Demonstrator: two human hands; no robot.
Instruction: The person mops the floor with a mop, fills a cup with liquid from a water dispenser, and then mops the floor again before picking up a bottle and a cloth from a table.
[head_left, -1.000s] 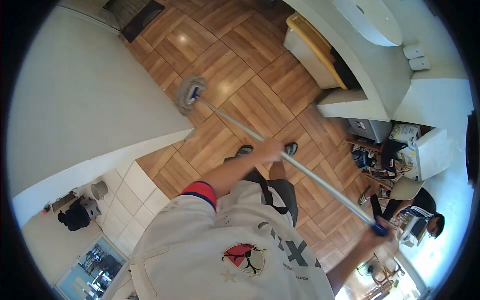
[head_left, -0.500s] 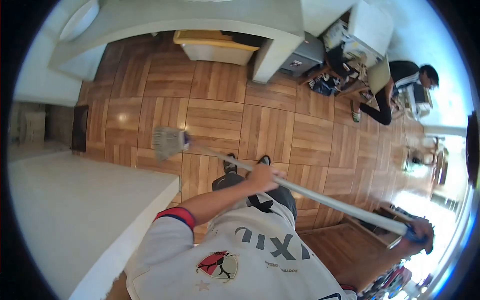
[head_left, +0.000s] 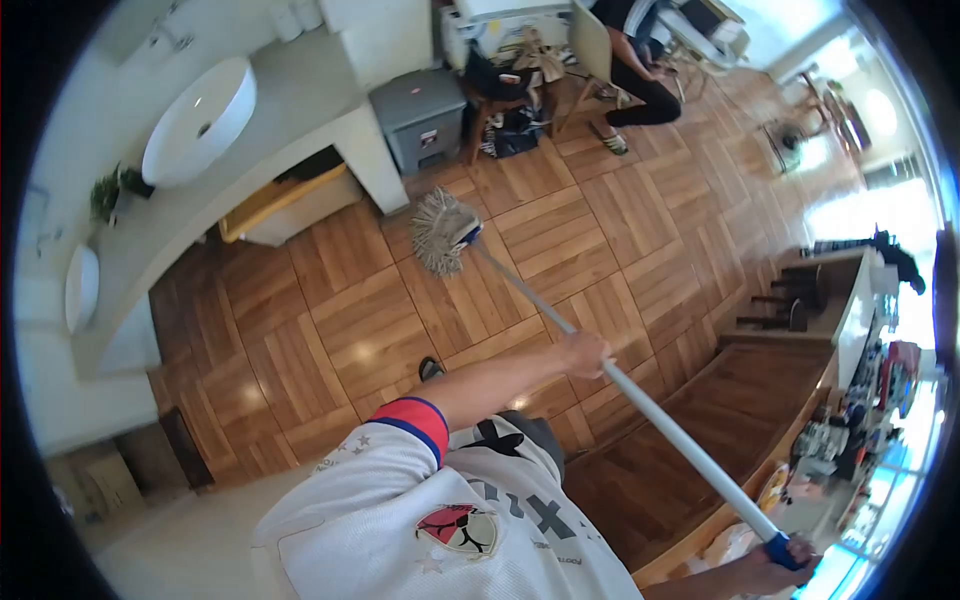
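Note:
A string mop [head_left: 443,232] rests its grey, frayed head on the wooden floor in the head view's upper middle. From there its long pale pole slants down to the lower right. My left hand [head_left: 585,355] is wrapped round the middle of the pole, arm stretched across my body. Near the right edge of the view, my right hand [head_left: 780,568] grips the blue-capped top end. The mop head lies just in front of a grey lidded bin [head_left: 418,115] and close to the foot of the white counter support.
A counter [head_left: 310,95] with a white basin [head_left: 200,120] runs along the left. Beneath it sits a yellow-rimmed box [head_left: 290,205]. A seated person [head_left: 640,85] is at the top, beside bags [head_left: 510,130]. Brown wooden furniture [head_left: 690,450] stands at my right.
My view and body have turned to the right. The mop head has moved across the floor to beside the grey bin. Both hands keep hold of the pole.

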